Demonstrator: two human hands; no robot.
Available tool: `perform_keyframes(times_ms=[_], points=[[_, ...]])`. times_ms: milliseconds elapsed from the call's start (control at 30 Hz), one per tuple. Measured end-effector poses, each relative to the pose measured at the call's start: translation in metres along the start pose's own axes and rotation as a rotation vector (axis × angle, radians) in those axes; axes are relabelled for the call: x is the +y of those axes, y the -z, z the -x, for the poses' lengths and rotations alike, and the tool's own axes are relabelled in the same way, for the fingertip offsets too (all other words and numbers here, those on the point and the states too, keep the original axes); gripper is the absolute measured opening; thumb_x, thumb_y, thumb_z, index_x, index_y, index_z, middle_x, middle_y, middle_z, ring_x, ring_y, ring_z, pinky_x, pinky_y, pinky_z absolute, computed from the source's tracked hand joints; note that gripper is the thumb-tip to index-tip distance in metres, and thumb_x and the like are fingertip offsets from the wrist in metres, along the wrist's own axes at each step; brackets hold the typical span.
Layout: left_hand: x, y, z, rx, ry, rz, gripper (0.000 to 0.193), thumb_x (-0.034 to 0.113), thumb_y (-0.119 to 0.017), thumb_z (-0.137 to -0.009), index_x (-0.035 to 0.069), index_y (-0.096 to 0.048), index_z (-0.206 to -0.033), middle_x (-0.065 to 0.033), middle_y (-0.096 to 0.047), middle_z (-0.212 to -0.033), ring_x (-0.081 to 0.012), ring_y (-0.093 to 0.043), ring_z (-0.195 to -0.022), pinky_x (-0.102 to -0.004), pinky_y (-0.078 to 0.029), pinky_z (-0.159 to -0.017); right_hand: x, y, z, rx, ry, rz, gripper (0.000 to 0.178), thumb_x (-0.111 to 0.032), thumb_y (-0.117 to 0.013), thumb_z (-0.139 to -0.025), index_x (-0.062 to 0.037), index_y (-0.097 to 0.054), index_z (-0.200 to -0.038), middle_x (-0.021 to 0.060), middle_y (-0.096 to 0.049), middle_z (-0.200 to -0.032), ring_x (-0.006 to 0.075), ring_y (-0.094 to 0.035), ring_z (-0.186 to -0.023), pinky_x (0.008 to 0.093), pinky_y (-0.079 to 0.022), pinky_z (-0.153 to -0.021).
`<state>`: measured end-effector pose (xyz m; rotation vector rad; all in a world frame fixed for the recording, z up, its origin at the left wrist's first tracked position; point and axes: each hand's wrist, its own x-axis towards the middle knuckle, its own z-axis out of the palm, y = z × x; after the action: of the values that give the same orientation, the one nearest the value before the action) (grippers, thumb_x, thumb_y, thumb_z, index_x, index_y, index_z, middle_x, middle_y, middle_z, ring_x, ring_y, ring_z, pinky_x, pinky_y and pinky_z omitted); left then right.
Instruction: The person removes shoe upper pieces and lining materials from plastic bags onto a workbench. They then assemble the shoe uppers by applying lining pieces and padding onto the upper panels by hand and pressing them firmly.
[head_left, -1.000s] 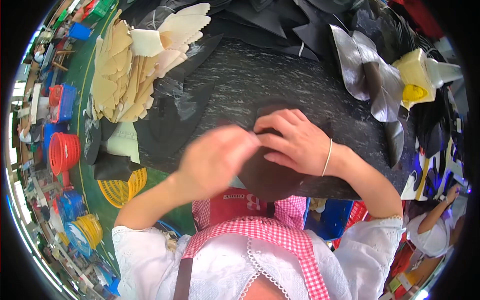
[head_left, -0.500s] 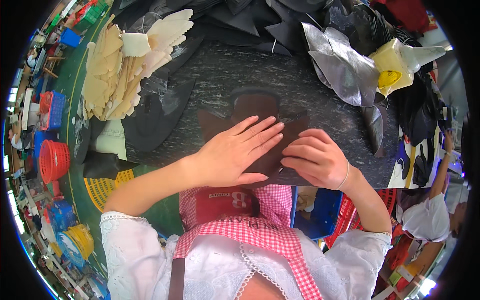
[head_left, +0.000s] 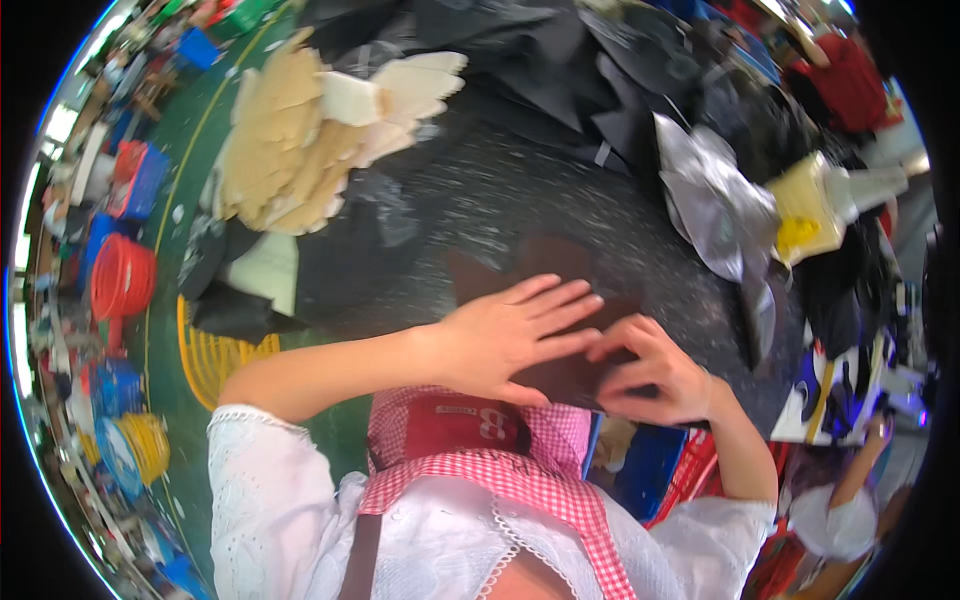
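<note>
We are bringing our right hand closer to our left hand; the right's bent fingers are blurring, so we cannot tell their grip. The left is lying palm-down, fingers parted, on the brown piece over the black table.

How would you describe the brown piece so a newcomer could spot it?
Start at the white-flecked dark tabletop and come to its near edge, above the red-checked apron. There the person's left hand lies spread on the brown piece, with the right hand at its right side. Its dark brown colour sets it apart from the black pieces heaped along the far edge.
</note>
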<state>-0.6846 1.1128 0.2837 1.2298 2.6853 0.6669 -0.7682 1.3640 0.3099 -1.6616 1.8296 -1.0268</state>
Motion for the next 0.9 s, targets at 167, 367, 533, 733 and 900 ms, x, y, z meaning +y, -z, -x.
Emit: perform_keyframes(times_ms=[167,367,533,733,900], points=[[0.001,0.005,0.019,0.482,-0.011,0.135,0.048,0.03,-0.072,-0.076,-0.002,-0.055,-0.108,-0.0162,-0.057,-0.11,-0.0293,-0.055,-0.105,-0.0452,-0.037,-0.104,-0.017,-0.032,-0.014,0.079,-0.135,0.407,0.042,-0.025,-0.068,-0.075,-0.0124,-0.062,-0.115,0.0079,-0.055,-0.122,0.0274,-0.051,-0.109,0.043,-0.038,-0.094],[-0.002,0.051,0.144,0.328,0.617,-0.614,0.045,0.017,-0.072,-0.063,0.003,-0.063,-0.104,-0.0063,-0.063,-0.092,-0.0198,-0.059,-0.079,-0.0405,-0.044,-0.085,-0.019,-0.022,-0.027,0.07,-0.111,0.368,0.042,-0.019,-0.07,-0.074,-0.0107,-0.063,-0.114,0.0093,-0.053,-0.124,0.0287,-0.054,-0.106,0.0424,-0.039,-0.092],[-0.021,0.061,0.127,0.76,0.265,-0.74,0.045,0.012,-0.068,-0.06,0.0,-0.064,-0.104,-0.0054,-0.06,-0.079,-0.0198,-0.056,-0.063,-0.0326,-0.048,-0.057,-0.036,-0.028,-0.13,0.327,0.138,0.5,0.05,-0.011,-0.064,-0.075,-0.0058,-0.054,-0.125,0.0103,-0.051,-0.131,0.0276,-0.052,-0.116,0.0392,-0.039,-0.1],[-0.01,0.038,0.098,0.754,0.178,-0.262,0.032,0.014,-0.071,-0.073,0.002,-0.065,-0.102,-0.0074,-0.064,-0.09,-0.0228,-0.062,-0.077,-0.0357,-0.051,-0.074,-0.026,-0.009,-0.154,0.144,0.243,0.798,0.041,-0.015,-0.057,-0.071,-0.0088,-0.064,-0.111,0.0056,-0.061,-0.115,0.0203,-0.055,-0.11,0.038,-0.042,-0.095],[-0.068,0.085,0.155,0.81,0.443,-0.437,0.026,0.014,-0.068,-0.076,0.004,-0.065,-0.099,-0.0109,-0.065,-0.101,-0.0285,-0.061,-0.091,-0.0406,-0.048,-0.084,-0.038,0.0,-0.065,0.284,0.177,0.754,0.031,-0.014,-0.058,-0.068,-0.0089,-0.069,-0.096,0.0066,-0.065,-0.105,0.023,-0.061,-0.099,0.0417,-0.044,-0.091]])
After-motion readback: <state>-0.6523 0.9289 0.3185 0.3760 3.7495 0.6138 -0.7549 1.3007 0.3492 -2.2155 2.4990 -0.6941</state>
